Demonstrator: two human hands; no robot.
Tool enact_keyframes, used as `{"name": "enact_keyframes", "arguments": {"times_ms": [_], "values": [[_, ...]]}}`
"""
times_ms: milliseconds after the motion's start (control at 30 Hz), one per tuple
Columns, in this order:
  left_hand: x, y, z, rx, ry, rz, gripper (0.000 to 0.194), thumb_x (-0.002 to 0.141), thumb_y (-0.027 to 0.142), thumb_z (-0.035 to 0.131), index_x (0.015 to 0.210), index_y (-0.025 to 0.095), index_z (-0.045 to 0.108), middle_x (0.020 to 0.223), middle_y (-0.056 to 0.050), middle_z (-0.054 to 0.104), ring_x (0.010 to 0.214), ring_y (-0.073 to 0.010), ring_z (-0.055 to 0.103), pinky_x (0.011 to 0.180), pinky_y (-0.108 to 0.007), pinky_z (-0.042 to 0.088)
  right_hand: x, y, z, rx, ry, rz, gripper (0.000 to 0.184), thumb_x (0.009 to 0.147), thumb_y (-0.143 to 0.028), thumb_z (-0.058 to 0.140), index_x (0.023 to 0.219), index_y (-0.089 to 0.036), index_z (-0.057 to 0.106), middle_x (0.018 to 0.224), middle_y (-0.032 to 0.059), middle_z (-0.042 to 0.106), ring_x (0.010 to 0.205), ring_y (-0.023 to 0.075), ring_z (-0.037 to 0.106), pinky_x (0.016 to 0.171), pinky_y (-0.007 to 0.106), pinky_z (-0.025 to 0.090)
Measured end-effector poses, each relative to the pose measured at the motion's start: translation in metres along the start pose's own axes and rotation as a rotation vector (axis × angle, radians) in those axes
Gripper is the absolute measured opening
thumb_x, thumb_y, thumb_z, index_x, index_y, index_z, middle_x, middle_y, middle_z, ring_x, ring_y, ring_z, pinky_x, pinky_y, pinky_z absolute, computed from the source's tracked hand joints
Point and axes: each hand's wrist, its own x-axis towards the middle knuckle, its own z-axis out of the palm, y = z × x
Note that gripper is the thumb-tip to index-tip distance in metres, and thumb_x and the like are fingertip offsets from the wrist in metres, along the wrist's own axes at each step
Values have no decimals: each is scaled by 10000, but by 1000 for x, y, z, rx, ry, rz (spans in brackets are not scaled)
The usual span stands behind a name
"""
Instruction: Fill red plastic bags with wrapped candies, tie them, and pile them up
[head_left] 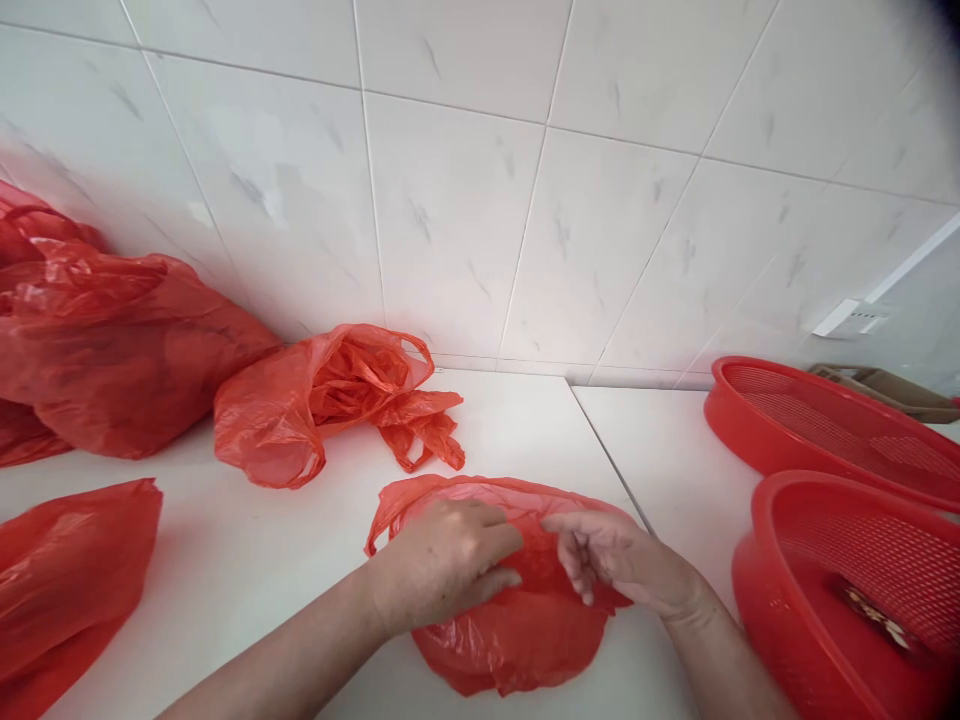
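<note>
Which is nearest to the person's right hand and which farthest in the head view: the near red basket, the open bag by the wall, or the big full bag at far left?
From the right hand:
1. Near red basket, just to its right.
2. Open bag, back left by the wall.
3. Big full bag, far left.

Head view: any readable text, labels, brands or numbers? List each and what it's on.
None readable.
Red plastic bag under both hands: no print visible.
Other red bags: plain.
Red baskets: no label visible.
Near basket: a dark item inside, too blurred to read.
Wall tiles: no signs.
</note>
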Motion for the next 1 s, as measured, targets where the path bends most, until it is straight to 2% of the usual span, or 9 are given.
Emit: {"name": "enact_keyframes", "arguments": {"times_ms": [100,200,333,400,500,633,767,867,1000], "values": [[-1,15,3,-107,-63,63,208,707,377,709,795,215,614,741,-10,626,616,-166,526,509,-283,302,12,5,13,109,-15,47,789,657,-563,723,1320,-212,478,1219,149,573,1059,249,585,854,382,475],[-3,27,11,-179,-183,57,154,678,308,743,680,222,615,633,17,621,543,-155,530,467,-274,300,22,7,22,173,98,8,700,719,-525,686,1314,-218,484,1415,154,421,1217,263,493,1009,438,377],[-5,37,18,-200,-360,37,163,712,114,670,784,259,681,623,27,670,523,-159,574,464,-257,347,26,8,15,217,339,-79,522,814,-477,585,1264,-219,530,1439,138,397,1200,250,513,999,441,396],[-5,40,16,-223,-346,46,197,734,135,661,885,259,686,679,13,694,562,-164,595,491,-258,384,25,7,9,190,441,-90,503,822,-462,577,1259,-215,536,1401,133,440,1149,246,546,950,425,440],[-3,38,6,-176,-139,71,148,818,178,571,921,238,658,787,-18,689,681,-173,598,575,-271,422,22,2,11,-49,608,-92,493,812,-441,595,1251,-223,539,1215,105,570,947,211,613,785,366,511],[0,18,-4,51,348,-14,207,873,136,456,970,233,610,970,-61,624,864,-190,573,754,-331,451,24,-3,34,-596,807,-198,319,849,-386,539,1123,-233,596,1026,57,622,903,197,600,773,355,508],[0,-16,1,148,791,-201,388,829,191,575,1198,263,477,1332,-108,401,1223,-268,425,969,-448,404,32,6,52,-1050,625,-307,347,882,-328,490,1204,-235,579,1250,91,565,1170,261,494,984,461,412],[-1,-37,9,-78,872,-357,564,801,306,625,1299,269,362,1367,-110,372,1277,-277,381,1001,-463,399,38,11,56,-1175,443,-216,354,889,-276,475,1222,-229,585,1247,88,582,1168,264,503,1008,477,391],[-1,-46,16,-421,888,-630,515,784,430,612,1235,251,439,1229,-83,516,1135,-265,521,965,-439,437,32,-8,69,-1136,484,-147,427,854,-334,568,1261,-208,567,1323,84,538,1243,251,446,1067,432,344]]}}
